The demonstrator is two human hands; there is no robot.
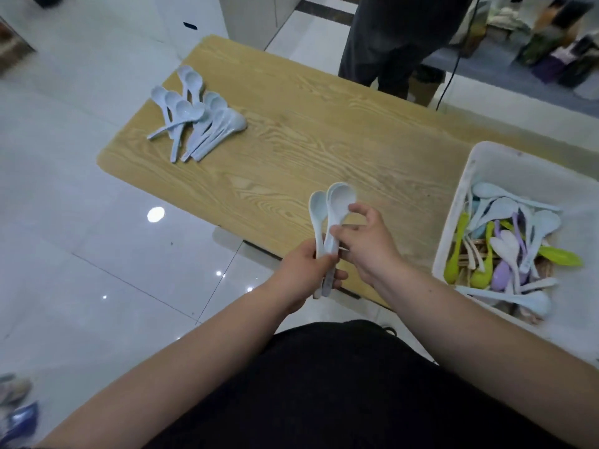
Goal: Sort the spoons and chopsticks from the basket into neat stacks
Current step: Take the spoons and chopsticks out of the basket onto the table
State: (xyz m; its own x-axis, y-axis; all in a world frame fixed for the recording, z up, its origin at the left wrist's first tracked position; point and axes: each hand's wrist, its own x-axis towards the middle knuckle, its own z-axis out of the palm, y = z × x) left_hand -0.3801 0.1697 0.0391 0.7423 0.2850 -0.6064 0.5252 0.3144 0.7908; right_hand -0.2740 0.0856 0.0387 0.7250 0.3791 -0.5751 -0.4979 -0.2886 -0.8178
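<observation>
Left hand grips pale spoons by the handles, just left of the basket; right hand pinches one in its fingers. Nest bowls squarely before joining the pile farther left.

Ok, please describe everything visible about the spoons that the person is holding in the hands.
The held spoons are pale bluish-white, smooth, glossy, apparently plastic. At least three oval bowls show: two nested, one beside them on the left. Bowls point away from the person, hollows facing the camera. The left hand grips the handles; the right hand pinches them near the necks. They are above the near edge of the wooden table, seemingly not resting on it.
</observation>
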